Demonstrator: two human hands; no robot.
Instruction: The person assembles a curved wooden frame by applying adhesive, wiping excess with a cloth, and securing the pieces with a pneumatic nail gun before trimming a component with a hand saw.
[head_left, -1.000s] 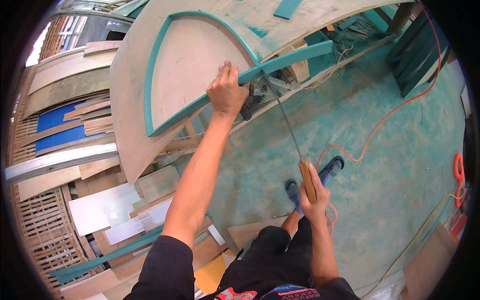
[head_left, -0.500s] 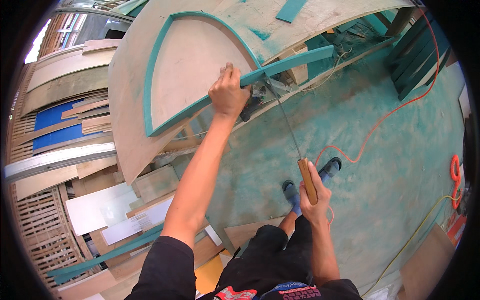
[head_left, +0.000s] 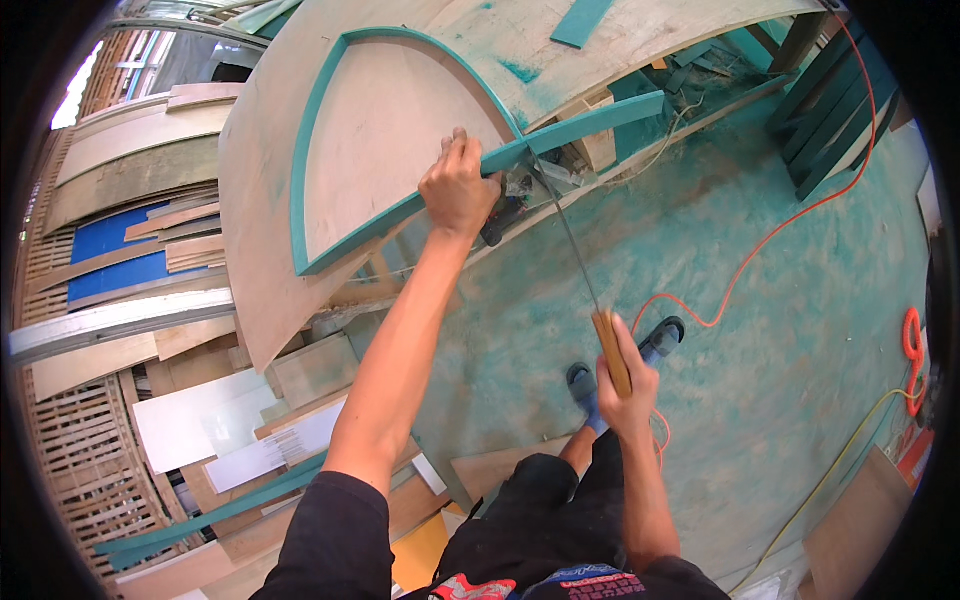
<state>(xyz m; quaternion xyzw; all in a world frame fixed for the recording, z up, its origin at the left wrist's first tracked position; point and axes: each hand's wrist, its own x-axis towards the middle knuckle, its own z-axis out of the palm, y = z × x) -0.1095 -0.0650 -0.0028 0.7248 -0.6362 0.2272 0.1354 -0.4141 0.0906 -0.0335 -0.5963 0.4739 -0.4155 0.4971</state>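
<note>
A shallow teal board frame (head_left: 307, 150) with a curved side lies on the pale plywood worktop (head_left: 262, 290). One of its strips runs on past the corner as a teal overhang (head_left: 600, 116) beyond the worktop's near edge. My left hand (head_left: 458, 190) grips this strip left of the corner, fingers over its top and thumb at its near side. In my right hand (head_left: 630, 378) is a handsaw (head_left: 614, 362), held by its wooden handle. Its thin blade slants up and away, the far end meeting the strip right at the corner.
A loose teal strip (head_left: 582, 22) lies at the worktop's far side. Offcuts fill a shelf below. Dark green panels (head_left: 835, 110) stand at the right. An orange hose (head_left: 745, 265) crosses the dusty floor beside my feet. Stacked boards (head_left: 140, 150) line the left.
My right hand and the saw have moved slightly up and away, toward the strip. My left hand and the teal frame stay practically where they were.
</note>
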